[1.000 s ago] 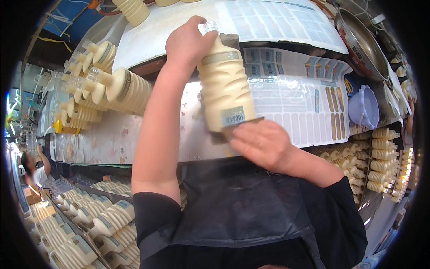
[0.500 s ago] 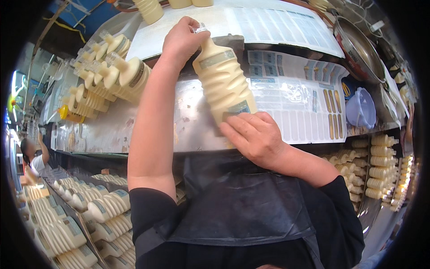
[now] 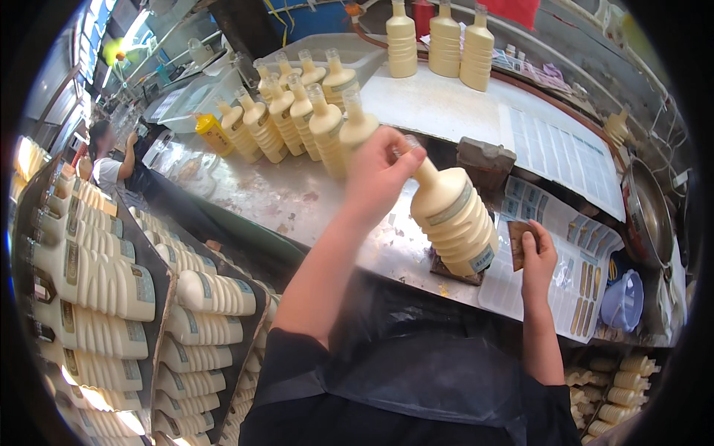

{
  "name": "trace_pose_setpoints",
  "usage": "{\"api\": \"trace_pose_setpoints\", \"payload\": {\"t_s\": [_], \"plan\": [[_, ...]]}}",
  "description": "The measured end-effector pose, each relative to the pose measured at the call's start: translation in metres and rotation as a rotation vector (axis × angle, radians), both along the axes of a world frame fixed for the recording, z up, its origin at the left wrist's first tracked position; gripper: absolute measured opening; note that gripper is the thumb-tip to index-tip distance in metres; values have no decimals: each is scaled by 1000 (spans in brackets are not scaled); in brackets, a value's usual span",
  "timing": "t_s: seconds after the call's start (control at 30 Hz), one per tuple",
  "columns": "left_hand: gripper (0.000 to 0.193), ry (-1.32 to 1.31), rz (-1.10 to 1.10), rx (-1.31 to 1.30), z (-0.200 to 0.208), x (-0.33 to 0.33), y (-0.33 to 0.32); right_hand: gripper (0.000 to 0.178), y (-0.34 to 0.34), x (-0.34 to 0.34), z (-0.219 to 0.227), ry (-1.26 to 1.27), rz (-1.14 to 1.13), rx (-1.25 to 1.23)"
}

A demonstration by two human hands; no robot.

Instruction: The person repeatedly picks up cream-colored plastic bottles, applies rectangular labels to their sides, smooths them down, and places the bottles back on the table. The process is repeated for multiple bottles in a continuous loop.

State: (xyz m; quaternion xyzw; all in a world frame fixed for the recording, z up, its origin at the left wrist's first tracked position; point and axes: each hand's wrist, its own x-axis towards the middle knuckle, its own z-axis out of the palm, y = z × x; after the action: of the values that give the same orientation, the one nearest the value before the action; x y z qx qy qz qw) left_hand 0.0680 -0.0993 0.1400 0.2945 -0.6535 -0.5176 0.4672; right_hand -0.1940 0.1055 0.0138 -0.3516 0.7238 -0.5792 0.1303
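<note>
My left hand (image 3: 378,172) is closed round the clear neck of a cream, ribbed glass bottle (image 3: 452,215). The bottle leans, its base low over a dark block (image 3: 465,276) on the metal worktop; whether it touches the block I cannot tell. A patterned band circles its shoulder and a small blue-green label sits near its base. To the right, apart from the bottle, my right hand (image 3: 541,262) pinches a small flat brown piece (image 3: 517,244). Beneath that hand lie sheets of stickers (image 3: 554,209), partly peeled, with several gold strips at the right.
Several cream bottles (image 3: 279,111) stand at the left beside a yellow container (image 3: 213,134). Three more bottles (image 3: 445,44) stand at the back. A lilac bucket (image 3: 623,301) and a metal pan (image 3: 647,212) are at the right. Racks of bottles (image 3: 111,297) fill the lower left; a person (image 3: 110,163) is farther off.
My right hand has left the bottle's lower side and moved right, now showing the brown piece. The view has swung left. My left hand still grips the bottle's neck.
</note>
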Motion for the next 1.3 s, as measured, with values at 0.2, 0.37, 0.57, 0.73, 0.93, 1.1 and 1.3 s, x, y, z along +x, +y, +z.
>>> {"api": "trace_pose_setpoints", "payload": {"t_s": [0.2,0.37,0.57,0.73,0.93,1.1,1.3], "plan": [[9,21,264,-147,44,80,-16,34,3,-47,13,-579,114,-124],[16,-607,962,-316,49,158,-71,35,12,-86,18,-689,228,-154],[25,-884,1320,-363,26,240,-154,35,-5,-105,49,-623,368,-73],[27,-1044,1326,-405,-7,287,-225,28,-59,-96,97,-542,438,82],[24,-1164,1326,-333,-29,335,-274,27,-184,-79,163,-199,263,393],[47,-1139,1306,-432,-45,343,-294,41,-312,-118,165,498,211,149],[52,-1145,1437,-335,-29,309,-257,52,-436,-152,191,694,-174,97]]}}
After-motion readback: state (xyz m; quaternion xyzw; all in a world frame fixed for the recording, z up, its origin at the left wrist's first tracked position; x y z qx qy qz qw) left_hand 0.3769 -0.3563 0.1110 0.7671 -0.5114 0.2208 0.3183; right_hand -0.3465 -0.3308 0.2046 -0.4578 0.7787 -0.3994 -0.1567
